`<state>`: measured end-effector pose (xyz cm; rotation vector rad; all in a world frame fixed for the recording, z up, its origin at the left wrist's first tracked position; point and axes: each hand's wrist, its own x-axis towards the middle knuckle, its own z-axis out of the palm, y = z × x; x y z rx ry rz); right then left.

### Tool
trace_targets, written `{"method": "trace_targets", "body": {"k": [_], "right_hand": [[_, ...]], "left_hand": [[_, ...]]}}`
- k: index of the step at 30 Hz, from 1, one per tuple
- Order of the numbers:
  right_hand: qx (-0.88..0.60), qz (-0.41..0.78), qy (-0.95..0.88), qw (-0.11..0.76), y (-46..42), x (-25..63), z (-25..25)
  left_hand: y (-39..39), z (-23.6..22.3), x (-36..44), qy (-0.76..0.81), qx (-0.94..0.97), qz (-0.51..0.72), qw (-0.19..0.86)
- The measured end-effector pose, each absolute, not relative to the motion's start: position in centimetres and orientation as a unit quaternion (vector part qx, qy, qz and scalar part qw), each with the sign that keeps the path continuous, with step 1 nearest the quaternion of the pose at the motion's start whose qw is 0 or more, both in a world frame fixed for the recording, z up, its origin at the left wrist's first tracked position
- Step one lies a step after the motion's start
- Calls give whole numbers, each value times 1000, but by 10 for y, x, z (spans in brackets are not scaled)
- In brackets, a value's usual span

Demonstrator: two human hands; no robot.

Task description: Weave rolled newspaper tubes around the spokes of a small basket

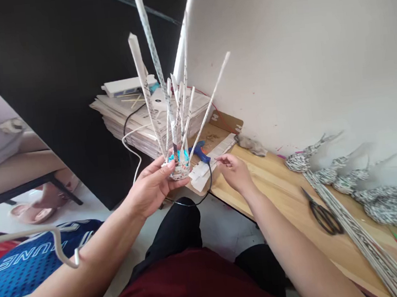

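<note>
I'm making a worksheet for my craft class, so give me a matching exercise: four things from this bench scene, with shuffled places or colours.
Column one:
1. Scissors
2. Glue gun
3. Woven cup
4. Newspaper stack

Column two:
A. Held in the left hand
B. Underneath the white box
C. Black, beside the long paper rods
D. Blue, with a black cord

Right pairs: 1-C, 2-D, 3-A, 4-B.
</note>
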<state>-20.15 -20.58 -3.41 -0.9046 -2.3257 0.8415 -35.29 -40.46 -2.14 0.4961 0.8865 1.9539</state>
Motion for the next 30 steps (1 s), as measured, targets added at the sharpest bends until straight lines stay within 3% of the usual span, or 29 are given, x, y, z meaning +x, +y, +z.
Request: {"method": "trace_targets", "body": {"k": [6,12,21,30], "right_hand": [[-371,224,-882,183,-182,-277,-56],[-389,234,-870,192,-177,-307,-58],[-418,419,-716,371,-143,-231,-24],[-390,643,-527,396,-176,-110,-10]], "left_hand": [[-416,-22,-369,374,192,800,427],[-422,-27,-380,376,201,797,429],[-419,-28,-383,371,186,809,416],[-413,-23,-371,365,192,811,416]]}}
